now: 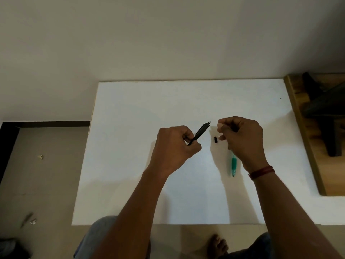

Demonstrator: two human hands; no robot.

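My left hand [174,144] grips a black pen barrel [200,132] above the white table [130,146], its clicker end pointing up and to the right. My right hand [242,137] hovers to the right with fingers curled; thumb and forefinger pinch something small that I cannot make out. A short black pen piece [215,139] lies on the table between the two hands. A green pen [233,164] lies on the table under my right wrist, partly hidden by the hand.
A wooden surface [321,146] with dark objects adjoins the table's right edge. The wall stands behind the table. Floor with small scraps [40,157] lies to the left. My knees and a foot [217,245] show below the table's near edge.
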